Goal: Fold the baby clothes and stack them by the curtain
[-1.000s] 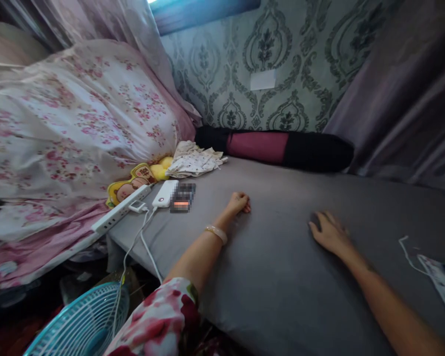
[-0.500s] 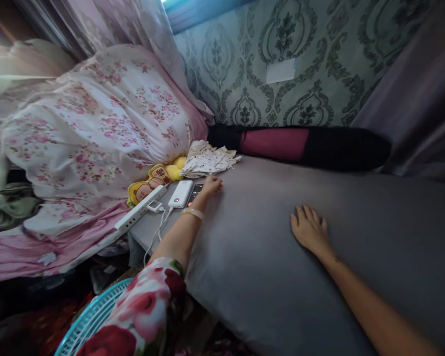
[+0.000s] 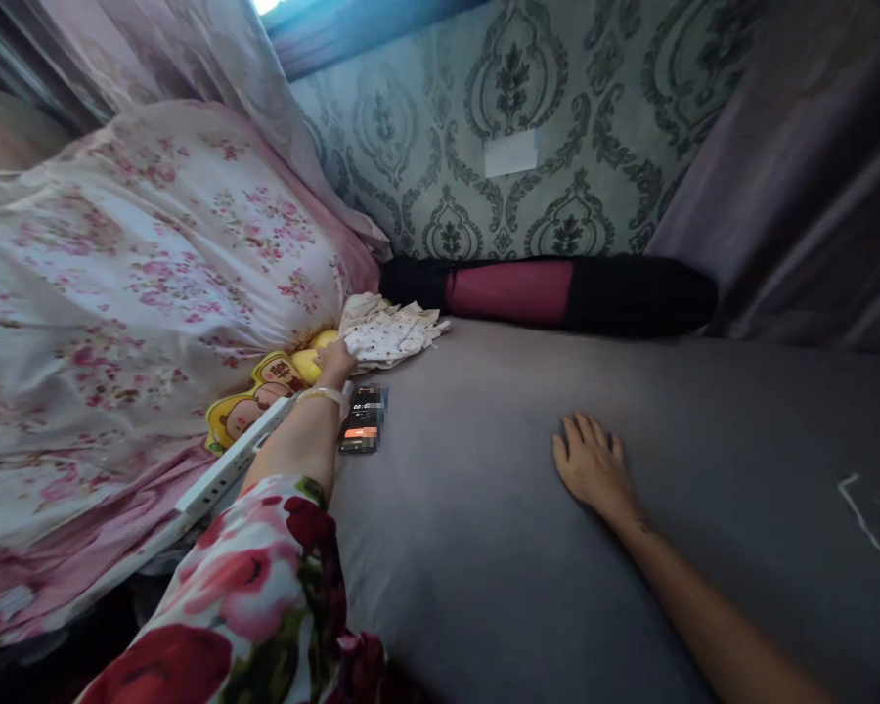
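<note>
My left hand (image 3: pixel 335 362) reaches to the left edge of a crumpled white spotted cloth (image 3: pixel 394 332), beside a yellow plush toy (image 3: pixel 308 364). Its fingers look curled together, and whatever is between them is hidden. Below this wrist a dark phone (image 3: pixel 363 420) with a lit timer screen lies on the grey sheet (image 3: pixel 469 508). My forearm covers part of a white power strip (image 3: pixel 239 460). Flat on the sheet, fingers spread, my right hand (image 3: pixel 594 464) holds nothing.
A yellow cartoon cushion (image 3: pixel 245 401) leans by the flowered bedding (image 3: pixel 191 264) on the left. Along the patterned wall (image 3: pixel 447 127) lies a long black and maroon roll (image 3: pixel 513 291). A white cable (image 3: pixel 869 523) rests at far right.
My left hand has moved from beside the phone leftward to the cloth and yellow toy. My right hand stays flat. The view has shifted right, bringing the white cable into sight.
</note>
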`<state>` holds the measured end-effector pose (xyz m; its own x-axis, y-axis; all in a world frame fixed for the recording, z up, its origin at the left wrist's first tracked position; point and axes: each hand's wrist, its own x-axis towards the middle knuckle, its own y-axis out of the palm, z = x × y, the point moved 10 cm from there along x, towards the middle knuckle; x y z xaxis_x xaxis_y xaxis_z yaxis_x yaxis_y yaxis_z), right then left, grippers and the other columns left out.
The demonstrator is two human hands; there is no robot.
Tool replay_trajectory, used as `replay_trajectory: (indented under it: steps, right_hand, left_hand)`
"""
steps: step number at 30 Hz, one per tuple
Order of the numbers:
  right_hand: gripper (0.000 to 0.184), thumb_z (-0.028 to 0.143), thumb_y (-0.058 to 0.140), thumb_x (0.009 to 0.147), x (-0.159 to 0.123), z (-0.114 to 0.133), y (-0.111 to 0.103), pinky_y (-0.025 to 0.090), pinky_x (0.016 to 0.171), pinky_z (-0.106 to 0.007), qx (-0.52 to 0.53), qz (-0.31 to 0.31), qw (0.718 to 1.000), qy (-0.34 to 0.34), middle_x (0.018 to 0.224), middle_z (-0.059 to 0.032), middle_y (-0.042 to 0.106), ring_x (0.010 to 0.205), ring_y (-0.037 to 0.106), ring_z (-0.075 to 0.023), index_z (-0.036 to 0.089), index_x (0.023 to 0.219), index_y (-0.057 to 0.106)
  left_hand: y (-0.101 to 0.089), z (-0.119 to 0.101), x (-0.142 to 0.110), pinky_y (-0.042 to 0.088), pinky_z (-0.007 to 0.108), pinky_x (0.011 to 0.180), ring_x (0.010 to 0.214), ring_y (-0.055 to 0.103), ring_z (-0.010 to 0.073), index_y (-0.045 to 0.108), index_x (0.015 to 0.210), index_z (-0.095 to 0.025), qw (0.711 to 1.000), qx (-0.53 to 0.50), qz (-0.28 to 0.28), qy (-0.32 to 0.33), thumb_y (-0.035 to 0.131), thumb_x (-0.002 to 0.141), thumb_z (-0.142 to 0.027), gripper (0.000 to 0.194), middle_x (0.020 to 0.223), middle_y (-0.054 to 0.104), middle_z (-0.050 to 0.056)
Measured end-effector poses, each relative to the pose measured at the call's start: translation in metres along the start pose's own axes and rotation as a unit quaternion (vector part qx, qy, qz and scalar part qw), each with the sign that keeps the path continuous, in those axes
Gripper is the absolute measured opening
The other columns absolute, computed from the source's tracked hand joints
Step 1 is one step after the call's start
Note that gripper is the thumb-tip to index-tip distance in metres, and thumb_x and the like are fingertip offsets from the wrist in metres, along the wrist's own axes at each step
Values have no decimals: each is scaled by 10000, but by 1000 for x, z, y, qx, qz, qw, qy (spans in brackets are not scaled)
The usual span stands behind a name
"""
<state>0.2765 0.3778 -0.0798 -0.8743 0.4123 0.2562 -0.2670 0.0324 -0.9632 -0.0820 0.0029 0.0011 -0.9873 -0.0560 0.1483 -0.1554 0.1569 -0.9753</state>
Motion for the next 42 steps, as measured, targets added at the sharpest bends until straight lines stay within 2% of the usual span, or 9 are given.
replay_trajectory:
  steps: [6, 9, 12, 16, 21, 25, 30, 37, 42]
  right_hand:
    - [543, 349, 253, 973, 0, -2, -1, 228, 1114, -526, 6, -2, 1000, -1, 1470, -174, 435, 1370, 348, -314, 82, 1379, 494]
    - [541, 349, 252, 976, -1, -1, -2, 228, 1115, -520, 2, -6, 1000, -1, 1467, -168, 441, 1371, 345, -310, 83, 1380, 493]
    - [534, 345, 253, 980, -2, -1, -4, 227, 1115, -511, -2, -11, 1000, -3, 1465, -164, 445, 1368, 348, -308, 85, 1379, 495]
    - [534, 348, 257, 981, -3, 0, -6, 241, 1106, -516, -7, -15, 1000, -4, 1456, -170, 456, 1353, 367, -314, 79, 1375, 498]
    - [526, 346, 249, 981, -5, 2, -9, 265, 1088, -520, -5, -22, 1000, -15, 1447, -184, 461, 1348, 378, -319, 92, 1366, 503]
    - [514, 344, 258, 979, -5, 1, -8, 260, 1084, -534, 7, -15, 1000, -14, 1447, -196, 456, 1351, 374, -323, 94, 1350, 510]
    - [505, 333, 270, 977, -5, 1, -7, 269, 1082, -510, 21, -14, 999, -21, 1434, -201, 466, 1340, 384, -316, 80, 1339, 514]
    - [462, 339, 332, 958, 0, -4, -1, 311, 1098, -429, 147, -11, 988, -36, 1363, -154, 553, 1292, 465, -271, 105, 1283, 561]
    - [533, 463, 463, 900, 5, -7, 0, 444, 988, -387, 335, -14, 942, 8, 1274, -160, 617, 1176, 579, -260, 142, 1323, 503]
  left_hand:
    - [6, -14, -1, 368, 482, 966, 1130, 576, 345, 618, 1134, -159, 998, 34, 30, 31, 569, 806, -319, 368, 1150, 668, 181]
    - [-3, -23, -1, 358, 500, 983, 1128, 578, 352, 678, 1035, -160, 998, 32, 36, 39, 517, 839, -360, 323, 1140, 677, 180]
    - [-22, -38, -3, 380, 501, 966, 1172, 536, 383, 678, 1047, -133, 999, 21, 0, 44, 524, 823, -364, 357, 1192, 642, 209]
    - [-40, -71, -12, 432, 434, 909, 1094, 569, 330, 624, 1104, -122, 993, -71, -23, 87, 464, 860, -315, 350, 1137, 647, 184]
    - [-68, -113, -38, 447, 345, 889, 970, 580, 235, 602, 1006, -132, 960, -236, -90, 124, 443, 882, -270, 244, 995, 642, 120]
    - [-68, -141, -67, 499, 303, 767, 809, 595, 180, 543, 1130, -127, 895, -431, -79, 88, 465, 845, -193, 303, 897, 604, 63]
    - [-44, -199, -121, 528, 262, 637, 594, 547, 111, 475, 1302, -182, 772, -628, 36, 89, 432, 813, -99, 498, 754, 547, -4]
    - [-6, -269, -208, 554, 226, 642, 622, 568, 75, 626, 1037, -129, 643, -734, 195, 100, 446, 853, -131, 257, 823, 589, 23]
    - [-3, -304, -264, 561, 246, 701, 665, 611, 86, 631, 1065, -143, 585, -756, 257, 139, 467, 881, -146, 247, 847, 624, 30]
